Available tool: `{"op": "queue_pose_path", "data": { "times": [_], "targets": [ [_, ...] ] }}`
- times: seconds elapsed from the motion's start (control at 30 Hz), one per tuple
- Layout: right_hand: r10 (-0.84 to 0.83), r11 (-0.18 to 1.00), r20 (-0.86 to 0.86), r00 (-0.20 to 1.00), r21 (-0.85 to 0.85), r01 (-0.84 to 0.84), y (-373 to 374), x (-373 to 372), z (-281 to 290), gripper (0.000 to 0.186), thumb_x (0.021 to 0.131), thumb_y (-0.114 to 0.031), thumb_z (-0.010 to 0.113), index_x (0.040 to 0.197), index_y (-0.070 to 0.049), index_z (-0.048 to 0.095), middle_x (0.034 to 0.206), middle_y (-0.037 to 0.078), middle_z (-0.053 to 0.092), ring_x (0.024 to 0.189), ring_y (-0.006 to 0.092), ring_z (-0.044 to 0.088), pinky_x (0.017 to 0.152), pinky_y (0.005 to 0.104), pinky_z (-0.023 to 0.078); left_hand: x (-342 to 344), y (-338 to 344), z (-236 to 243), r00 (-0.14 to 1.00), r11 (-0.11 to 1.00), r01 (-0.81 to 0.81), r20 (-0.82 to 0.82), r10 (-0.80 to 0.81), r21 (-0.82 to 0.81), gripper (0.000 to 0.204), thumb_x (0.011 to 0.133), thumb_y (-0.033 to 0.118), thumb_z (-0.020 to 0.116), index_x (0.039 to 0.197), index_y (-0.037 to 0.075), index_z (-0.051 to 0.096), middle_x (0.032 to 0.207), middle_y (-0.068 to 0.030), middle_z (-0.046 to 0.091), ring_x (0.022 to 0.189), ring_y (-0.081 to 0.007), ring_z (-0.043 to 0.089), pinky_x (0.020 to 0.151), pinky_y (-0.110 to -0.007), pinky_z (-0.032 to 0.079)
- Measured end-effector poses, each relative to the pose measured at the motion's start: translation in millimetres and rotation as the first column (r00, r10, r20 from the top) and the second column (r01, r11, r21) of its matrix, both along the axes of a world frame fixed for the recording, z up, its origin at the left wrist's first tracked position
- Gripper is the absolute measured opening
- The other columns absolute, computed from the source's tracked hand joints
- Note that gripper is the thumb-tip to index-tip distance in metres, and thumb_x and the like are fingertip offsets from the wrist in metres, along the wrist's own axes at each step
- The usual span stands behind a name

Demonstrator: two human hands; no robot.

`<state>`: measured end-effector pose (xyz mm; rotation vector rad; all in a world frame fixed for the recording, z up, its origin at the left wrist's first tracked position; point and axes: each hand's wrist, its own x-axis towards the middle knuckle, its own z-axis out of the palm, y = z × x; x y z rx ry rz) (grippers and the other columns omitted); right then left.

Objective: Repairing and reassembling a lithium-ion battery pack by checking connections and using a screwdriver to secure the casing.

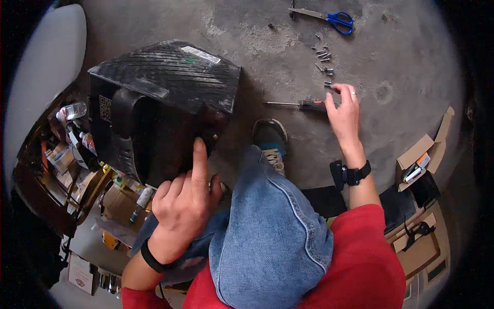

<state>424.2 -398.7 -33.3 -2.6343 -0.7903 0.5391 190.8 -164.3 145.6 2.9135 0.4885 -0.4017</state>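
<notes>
Two bare hands are at work over a grey concrete floor (247, 31), neither closed around anything. The left hand (185, 206), a dark band at its wrist, has its index finger stretched out straight with the tip pressed against the dark inner face of a black ribbed plastic housing (164, 98), the remaining fingers curled loosely and gripping nothing. That housing stands tilted on the floor just ahead of the person's left knee, its grooved top panel bearing a pale sticker and its open side turned toward the finger. The right hand (343, 110), wearing a ring and a black wrist device, is spread open with its fingers apart, reaching down over the handle end of a screwdriver (301, 105) that lies flat on the floor, shaft pointing left; whether the palm actually touches the handle cannot be told. Just beyond the fingertips lies a scatter of small screws (324, 59), and farther off, near the top, blue-handled scissors (329, 18). Between the hands a denim-clad knee (278, 226) rises, with a grey sneaker (270, 139) planted beside the housing. An open cardboard box (424, 154) sits at the right, and cluttered boxes and bottles (77, 149) crowd the left.
</notes>
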Motion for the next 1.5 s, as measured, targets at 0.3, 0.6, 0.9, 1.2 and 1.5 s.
{"op": "queue_pose_path", "data": {
  "times": [0.3, 0.6, 0.9, 1.2, 1.5],
  "targets": [
    [0.035, 0.987, 0.005, 0.999, 0.158, -0.035, 61, 61, -35, 0.016, 0.084, -0.016, 0.068, 0.097, -0.006, 0.066, 0.092, 0.006, 0.063, 0.073, 0.0164, 0.063, 0.068, 0.031, 0.051, -1, -4, -1, 0.999, 0.999, -0.039, 0.003, 0.039, -0.018, 0.074, 0.066, 0.019, 0.075, 0.133, -0.002, 0.053, 0.071, -0.001, 0.064, 0.053, -0.0116, 0.055, 0.052, -0.025, 0.042],
    [0.119, 0.991, 0.031, 0.992, 0.059, -0.121, 68, 61, -52, 0.016, 0.086, -0.024, 0.065, 0.095, -0.011, 0.066, 0.098, 0.009, 0.064, 0.088, 0.0282, 0.065, 0.075, 0.04, 0.053, -3, -1, -2, 0.999, 0.999, -0.033, 0.03, 0.033, -0.014, 0.075, 0.065, 0.016, 0.074, 0.135, -0.001, 0.052, 0.067, 0.0008, 0.062, 0.051, -0.0106, 0.052, 0.049, -0.026, 0.04],
    [0.16, 0.985, 0.019, 0.987, 0.069, -0.161, 66, 68, -64, 0.018, 0.086, -0.023, 0.066, 0.096, -0.008, 0.065, 0.095, 0.011, 0.064, 0.089, 0.0294, 0.064, 0.076, 0.0395, 0.051, -10, -1, -11, 0.997, 0.993, -0.011, 0.072, 0.002, 0.116, 0.062, 0.074, 0.014, 0.062, 0.135, 0.006, 0.054, 0.058, 0.0058, 0.045, 0.048, -0.005, 0.045, 0.047, -0.023, 0.033],
    [0.12, 0.988, -0.043, 0.992, 0.101, -0.115, 84, 56, -41, 0.017, 0.086, -0.02, 0.068, 0.094, -0.005, 0.066, 0.09, 0.01, 0.066, 0.077, 0.0209, 0.065, 0.07, 0.0329, 0.051, -13, -5, -11, 0.995, 0.997, -0.037, 0.09, 0.031, 0.065, 0.073, 0.069, 0.021, 0.072, 0.138, 0.007, 0.052, 0.062, 0.0041, 0.055, 0.049, -0.0096, 0.05, 0.049, -0.026, 0.039],
    [0.119, 0.879, -0.57, 0.813, 0.442, 0.181, 132, -23, 94, 0.013, 0.086, -0.011, 0.07, 0.095, -0.003, 0.066, 0.086, -0.001, 0.066, 0.077, 0.0047, 0.059, 0.068, 0.0203, 0.048, -17, -9, -20, 0.97, 0.992, -0.108, 0.226, 0.089, 0.071, 0.065, 0.071, 0.014, 0.065, 0.136, 0.012, 0.056, 0.061, 0.0053, 0.044, 0.05, -0.0072, 0.044, 0.048, -0.025, 0.033]
  ]
}}
